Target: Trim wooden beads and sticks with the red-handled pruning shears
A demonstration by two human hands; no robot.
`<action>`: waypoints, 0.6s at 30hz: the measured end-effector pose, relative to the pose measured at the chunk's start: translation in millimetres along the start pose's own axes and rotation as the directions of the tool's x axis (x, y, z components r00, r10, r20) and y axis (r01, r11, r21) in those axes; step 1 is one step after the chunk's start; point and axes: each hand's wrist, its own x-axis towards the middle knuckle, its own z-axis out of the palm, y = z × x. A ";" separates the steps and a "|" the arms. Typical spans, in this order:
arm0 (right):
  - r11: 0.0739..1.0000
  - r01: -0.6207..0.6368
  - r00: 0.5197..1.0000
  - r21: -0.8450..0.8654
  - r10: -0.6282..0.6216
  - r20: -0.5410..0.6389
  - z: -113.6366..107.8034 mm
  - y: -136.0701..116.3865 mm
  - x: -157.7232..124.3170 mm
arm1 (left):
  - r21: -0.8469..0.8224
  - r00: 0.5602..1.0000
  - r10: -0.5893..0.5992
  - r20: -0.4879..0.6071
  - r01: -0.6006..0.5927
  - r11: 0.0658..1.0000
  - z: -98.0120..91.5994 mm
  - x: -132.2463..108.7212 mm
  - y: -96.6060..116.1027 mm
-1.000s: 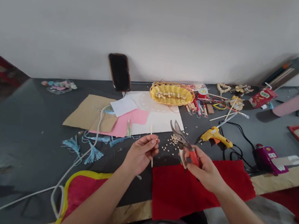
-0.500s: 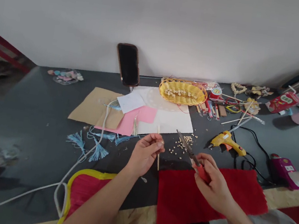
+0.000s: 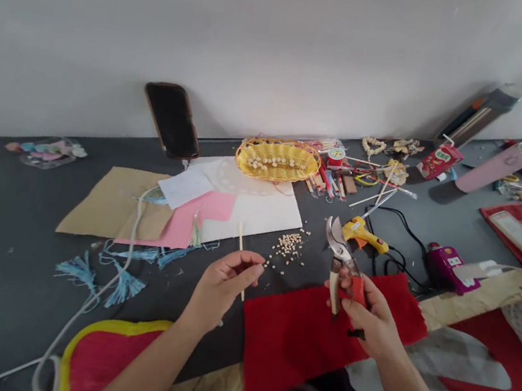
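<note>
Right hand (image 3: 363, 313), lower right of centre: wrapped around the handles of one pair of pruning shears (image 3: 340, 252), blades parted, nothing seen between them. Left hand (image 3: 223, 287), lower centre: fingers curled, thumb to forefinger; whether a bit is pinched there cannot be told.

Small pale bits (image 3: 289, 245), loose heap, centre, between the hands. Thin stick (image 3: 241, 237), one, appears to lie on the worktop, passing behind the left hand.

Progress, as judged: under way; many bits lie loose, others sit in the yellow basket (image 3: 271, 174), upper centre. Amount left: cannot be told.

Worktop (image 3: 16, 239): dark grey, scuffed. Red cloth (image 3: 290, 335), lower centre, reaching over the near edge. White sheet (image 3: 268, 216), pink sheet (image 3: 183, 227) and brown sheet (image 3: 104, 206), overlapping, left of centre. Blue tassels (image 3: 124, 289), lower left. Yellow glue gun (image 3: 366, 237), right of centre, just beyond the shears. Pink bottle (image 3: 492, 170), upper right.

Room: plain pale wall (image 3: 216, 34) across the top; dark phone (image 3: 171, 121) leaning on it, upper left; pale floor (image 3: 433, 355), lower right.
</note>
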 end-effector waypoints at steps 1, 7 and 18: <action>1.000 0.014 1.000 -0.013 -0.014 -0.008 -3.0 0.0 0.3 | 0.051 1.000 0.009 -0.018 -0.008 0.999 -2.0 0.3 4.2; 0.985 0.083 0.996 -0.150 -0.078 0.042 -10.6 -4.8 3.3 | 0.414 0.965 0.205 -0.163 -0.122 0.902 -35.7 16.1 25.6; 0.895 0.190 0.976 -0.404 -0.128 0.176 9.2 -20.7 -5.4 | 0.892 0.802 0.440 -0.403 0.238 0.384 -142.0 17.2 66.1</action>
